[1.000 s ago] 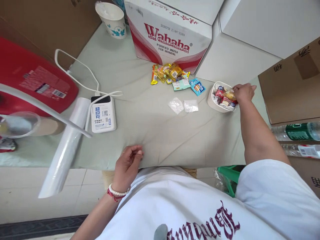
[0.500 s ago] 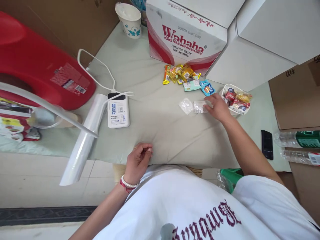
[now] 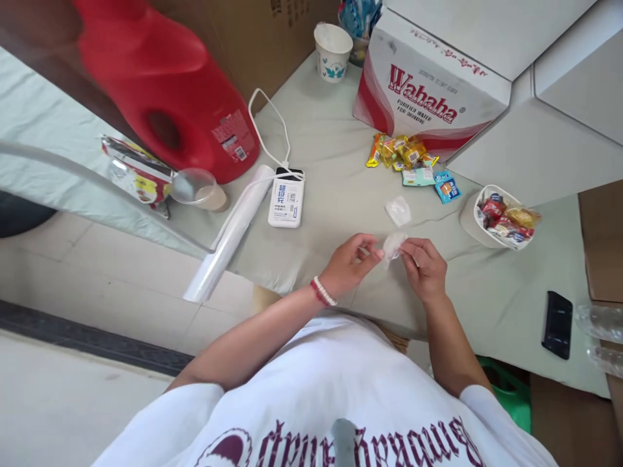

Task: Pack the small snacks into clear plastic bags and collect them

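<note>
Both hands meet above the table edge: left hand (image 3: 351,264) and right hand (image 3: 424,267) pinch a small clear plastic bag (image 3: 392,245) between fingertips, nearer the person than the Wahaha box (image 3: 428,97). It seems thin, light and slippery; best gripped at its edges.

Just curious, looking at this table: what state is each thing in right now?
Small clear bag: held up between both hands.
Second clear bag: lying flat on the cloth.
White tub: upright, full of snacks.
Paper cup: upright.
Power bank: cable plugged in.
Phone: screen dark.
</note>
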`<state>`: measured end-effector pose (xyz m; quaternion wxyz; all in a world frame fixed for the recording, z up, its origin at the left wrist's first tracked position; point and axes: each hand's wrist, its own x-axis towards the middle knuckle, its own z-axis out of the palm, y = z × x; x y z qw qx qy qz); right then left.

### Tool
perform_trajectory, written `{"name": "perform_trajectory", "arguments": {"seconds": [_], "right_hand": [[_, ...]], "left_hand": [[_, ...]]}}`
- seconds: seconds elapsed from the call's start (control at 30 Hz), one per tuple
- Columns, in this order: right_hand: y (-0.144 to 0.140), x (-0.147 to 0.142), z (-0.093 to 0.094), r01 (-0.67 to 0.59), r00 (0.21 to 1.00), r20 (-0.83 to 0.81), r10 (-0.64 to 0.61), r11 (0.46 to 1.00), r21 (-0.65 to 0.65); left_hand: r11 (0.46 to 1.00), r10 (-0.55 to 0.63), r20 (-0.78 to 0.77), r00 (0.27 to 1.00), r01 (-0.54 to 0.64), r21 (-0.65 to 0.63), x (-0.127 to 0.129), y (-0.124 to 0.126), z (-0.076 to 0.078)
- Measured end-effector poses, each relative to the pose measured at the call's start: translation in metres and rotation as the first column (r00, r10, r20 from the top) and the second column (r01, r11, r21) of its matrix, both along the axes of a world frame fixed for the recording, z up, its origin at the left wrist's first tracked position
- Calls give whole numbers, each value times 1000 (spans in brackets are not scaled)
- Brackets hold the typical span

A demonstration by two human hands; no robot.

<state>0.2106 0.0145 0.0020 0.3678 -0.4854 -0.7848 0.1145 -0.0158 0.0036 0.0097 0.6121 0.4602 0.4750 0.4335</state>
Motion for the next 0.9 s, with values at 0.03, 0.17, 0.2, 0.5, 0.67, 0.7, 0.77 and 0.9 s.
{"name": "perform_trajectory", "arguments": {"seconds": [0.03, 0.17, 0.2, 0.5, 0.67, 0.7, 0.77, 0.9], "right_hand": [[-4, -3, -3, -16, 1000, -19, 16, 1000, -5], [-16, -9, -10, 80, 972, -211, -106, 989, -126], [-19, -11, -10, 116, 935, -306, -177, 971, -209], [-15, -34, -8, -121, 568, -666, -484, 751, -649], [-15, -24, -19, -166, 528, -681, -507, 725, -668], [-18, -22, -21, -138, 572, -655, -495, 728, -671], [-23, -19, -22, 36, 678, -552, -485, 772, -635], [-32, -20, -10, 261, 846, -367, -387, 901, -346]], "left_hand": [[999, -33, 30, 999, 33, -5, 5, 7, -3], [1000, -15, 50, 999, 14, 4, 9, 13, -14], [998, 11, 2, 1000, -11, 58, 8, 10, -16], [944, 206, -176, 962, -149, 293, -5, -8, -21], [952, 306, 129, 943, -299, -72, -16, -3, -29], [951, 303, 220, 927, -282, -123, -16, -3, -29], [952, 295, 354, 887, -243, -186, -14, -4, -27], [963, 235, 377, 896, -162, -214, -8, -5, -21]]}}
